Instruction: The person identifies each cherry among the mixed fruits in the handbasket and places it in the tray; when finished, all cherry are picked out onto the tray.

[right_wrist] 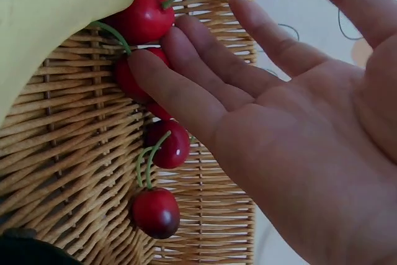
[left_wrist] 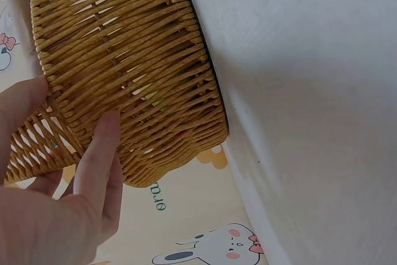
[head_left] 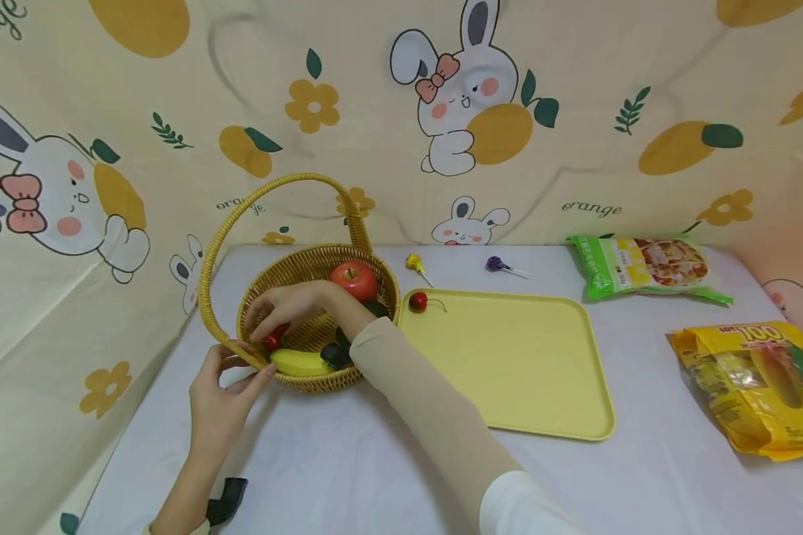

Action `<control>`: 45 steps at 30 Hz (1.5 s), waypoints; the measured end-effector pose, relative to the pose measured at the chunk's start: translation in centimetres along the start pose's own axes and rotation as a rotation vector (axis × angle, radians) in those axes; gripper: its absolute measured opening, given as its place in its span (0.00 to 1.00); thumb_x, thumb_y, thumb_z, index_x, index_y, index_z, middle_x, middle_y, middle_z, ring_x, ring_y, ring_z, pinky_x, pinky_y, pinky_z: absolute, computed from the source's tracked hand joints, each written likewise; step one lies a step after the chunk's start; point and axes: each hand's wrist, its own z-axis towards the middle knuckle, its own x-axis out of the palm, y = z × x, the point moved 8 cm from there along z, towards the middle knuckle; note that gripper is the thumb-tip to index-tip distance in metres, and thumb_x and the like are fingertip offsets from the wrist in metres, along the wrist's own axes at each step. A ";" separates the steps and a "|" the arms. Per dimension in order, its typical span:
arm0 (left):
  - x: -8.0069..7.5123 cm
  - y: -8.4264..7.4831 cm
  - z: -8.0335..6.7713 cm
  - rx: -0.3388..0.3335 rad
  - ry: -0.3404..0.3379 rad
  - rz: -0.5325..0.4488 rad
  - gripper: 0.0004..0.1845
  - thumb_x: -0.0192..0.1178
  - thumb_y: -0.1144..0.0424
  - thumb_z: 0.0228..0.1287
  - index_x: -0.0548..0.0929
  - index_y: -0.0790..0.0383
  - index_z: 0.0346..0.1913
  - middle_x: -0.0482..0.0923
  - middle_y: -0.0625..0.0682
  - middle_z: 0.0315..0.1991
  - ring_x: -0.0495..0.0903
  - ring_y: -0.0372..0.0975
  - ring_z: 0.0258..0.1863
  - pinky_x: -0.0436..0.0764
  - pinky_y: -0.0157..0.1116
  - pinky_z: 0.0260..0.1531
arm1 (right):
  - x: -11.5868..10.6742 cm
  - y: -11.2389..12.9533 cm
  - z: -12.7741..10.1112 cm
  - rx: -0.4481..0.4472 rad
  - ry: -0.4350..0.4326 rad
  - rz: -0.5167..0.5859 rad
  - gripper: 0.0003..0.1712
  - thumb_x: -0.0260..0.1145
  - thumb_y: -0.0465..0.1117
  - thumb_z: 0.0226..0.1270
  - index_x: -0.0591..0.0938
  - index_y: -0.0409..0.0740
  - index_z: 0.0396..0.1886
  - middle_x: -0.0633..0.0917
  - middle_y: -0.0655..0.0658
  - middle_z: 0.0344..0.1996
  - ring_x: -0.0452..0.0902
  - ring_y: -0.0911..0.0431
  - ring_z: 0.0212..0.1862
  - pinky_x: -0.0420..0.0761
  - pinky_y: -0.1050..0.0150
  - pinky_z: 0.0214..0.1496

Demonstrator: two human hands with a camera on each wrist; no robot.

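Note:
A wicker basket [head_left: 321, 383] with a tall arched handle stands at the left of the table. My left hand [head_left: 221, 394] grips its near left rim at the foot of the handle, thumb and fingers on either side of the weave [left_wrist: 124, 48]. Inside the basket, my right hand [head_left: 291, 305] reaches in with fingers fairly straight, fingertips touching red cherries [right_wrist: 142, 17] along the wall. Another cherry [right_wrist: 156, 213] lies lower in the right wrist view. Beside the cherries is a yellow banana [head_left: 301, 363], and a red apple [head_left: 355, 281] sits at the back.
Right of the basket lies a yellow tray [head_left: 508, 364] with one cherry [head_left: 418, 301] in its far left corner. Behind it are a yellow lollipop [head_left: 413, 261] and a purple lollipop [head_left: 497, 264]. A green food bag [head_left: 649, 267] and a yellow candy bag [head_left: 756, 386] lie at the right.

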 end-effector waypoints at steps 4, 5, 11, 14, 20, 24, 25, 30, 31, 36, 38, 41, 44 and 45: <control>0.0 0.0 0.0 -0.010 0.003 -0.011 0.23 0.71 0.78 0.55 0.74 0.71 0.52 0.75 0.53 0.49 0.81 0.39 0.45 0.87 0.25 0.35 | 0.0 0.2 0.0 -0.050 0.002 -0.067 0.14 0.67 0.38 0.70 0.81 0.40 0.53 0.83 0.48 0.45 0.77 0.60 0.43 0.82 0.54 0.57; 0.1 0.0 0.0 -0.010 0.004 -0.014 0.23 0.71 0.78 0.55 0.74 0.71 0.52 0.75 0.54 0.49 0.81 0.40 0.45 0.87 0.25 0.35 | -0.2 0.3 0.0 -0.067 -0.016 -0.070 0.13 0.67 0.37 0.70 0.82 0.40 0.52 0.84 0.48 0.43 0.77 0.59 0.42 0.82 0.53 0.55; 0.2 -0.1 0.1 -0.008 0.006 -0.013 0.24 0.71 0.78 0.54 0.74 0.72 0.53 0.75 0.55 0.49 0.79 0.39 0.45 0.86 0.25 0.35 | -2.3 -0.1 -0.5 -0.092 -0.206 -0.009 0.13 0.65 0.37 0.71 0.83 0.36 0.52 0.86 0.38 0.41 0.84 0.46 0.43 0.87 0.51 0.51; 0.2 0.0 0.1 -0.009 0.007 -0.017 0.24 0.71 0.78 0.54 0.74 0.71 0.53 0.75 0.55 0.49 0.79 0.40 0.45 0.87 0.25 0.35 | -2.3 -0.6 -0.5 -0.061 -0.197 0.038 0.14 0.63 0.36 0.73 0.82 0.34 0.53 0.87 0.34 0.42 0.85 0.42 0.44 0.88 0.52 0.50; 0.2 0.2 0.2 -0.016 0.009 -0.009 0.24 0.72 0.78 0.54 0.74 0.71 0.53 0.75 0.54 0.49 0.79 0.39 0.45 0.86 0.25 0.35 | -2.2 -0.9 -0.5 -0.054 -0.186 0.043 0.13 0.64 0.37 0.72 0.82 0.35 0.51 0.86 0.32 0.43 0.86 0.41 0.42 0.89 0.52 0.47; 0.2 0.2 0.1 -0.015 0.007 -0.002 0.24 0.72 0.78 0.54 0.74 0.71 0.53 0.75 0.55 0.49 0.79 0.40 0.45 0.86 0.24 0.35 | -2.5 -0.9 -0.6 -0.063 -0.226 0.004 0.13 0.64 0.37 0.73 0.83 0.35 0.51 0.84 0.31 0.45 0.85 0.40 0.42 0.88 0.51 0.48; 0.2 0.2 0.1 -0.013 0.006 -0.003 0.24 0.72 0.78 0.54 0.74 0.71 0.53 0.75 0.55 0.49 0.79 0.40 0.45 0.86 0.24 0.35 | -2.5 -0.9 -0.6 -0.063 -0.225 -0.004 0.13 0.64 0.37 0.73 0.83 0.35 0.52 0.84 0.31 0.46 0.85 0.40 0.42 0.88 0.51 0.49; 0.2 0.0 0.1 -0.002 0.007 -0.018 0.24 0.71 0.79 0.53 0.74 0.72 0.52 0.75 0.55 0.49 0.79 0.43 0.46 0.87 0.25 0.35 | -2.1 -1.2 -0.4 -0.033 -0.187 -0.045 0.14 0.65 0.38 0.72 0.82 0.35 0.53 0.84 0.34 0.48 0.84 0.40 0.45 0.88 0.53 0.50; 0.2 0.0 0.1 -0.002 0.007 -0.018 0.24 0.71 0.79 0.54 0.74 0.72 0.52 0.75 0.55 0.49 0.80 0.43 0.46 0.87 0.25 0.35 | -2.0 -1.2 -0.4 -0.023 -0.170 -0.049 0.14 0.65 0.38 0.72 0.82 0.35 0.53 0.84 0.35 0.48 0.84 0.41 0.46 0.88 0.54 0.51; 0.1 0.0 0.0 -0.002 0.003 -0.014 0.23 0.71 0.79 0.54 0.74 0.72 0.52 0.75 0.55 0.48 0.80 0.43 0.46 0.87 0.25 0.35 | -1.0 -1.3 -0.3 -0.007 -0.079 -0.063 0.16 0.67 0.37 0.70 0.82 0.35 0.54 0.84 0.42 0.39 0.80 0.47 0.41 0.86 0.53 0.54; 0.1 0.0 0.0 -0.004 0.002 -0.011 0.24 0.71 0.79 0.54 0.74 0.72 0.52 0.75 0.56 0.49 0.80 0.42 0.46 0.87 0.25 0.35 | -0.8 -1.2 -0.3 -0.015 -0.061 -0.061 0.16 0.67 0.36 0.70 0.81 0.33 0.54 0.83 0.45 0.36 0.78 0.50 0.37 0.85 0.52 0.55; 0.1 0.2 0.0 -0.012 -0.001 -0.010 0.24 0.71 0.80 0.53 0.74 0.72 0.53 0.75 0.58 0.49 0.80 0.42 0.46 0.87 0.25 0.35 | -0.6 -1.0 -0.2 -0.027 -0.039 -0.049 0.17 0.67 0.34 0.69 0.80 0.32 0.55 0.83 0.46 0.37 0.79 0.52 0.39 0.85 0.52 0.56; 0.1 0.2 0.0 -0.020 -0.002 -0.012 0.24 0.71 0.80 0.53 0.74 0.71 0.53 0.74 0.57 0.49 0.80 0.41 0.46 0.87 0.25 0.35 | -0.4 -0.9 -0.1 -0.041 -0.029 -0.036 0.17 0.66 0.33 0.69 0.80 0.31 0.55 0.85 0.44 0.40 0.82 0.49 0.43 0.84 0.51 0.58; 0.1 0.1 0.0 -0.022 -0.003 -0.011 0.24 0.71 0.80 0.53 0.74 0.72 0.53 0.75 0.57 0.49 0.80 0.41 0.46 0.86 0.25 0.35 | -0.4 -0.9 -0.1 -0.041 -0.029 -0.033 0.17 0.66 0.32 0.69 0.80 0.31 0.55 0.85 0.44 0.41 0.82 0.50 0.44 0.84 0.52 0.58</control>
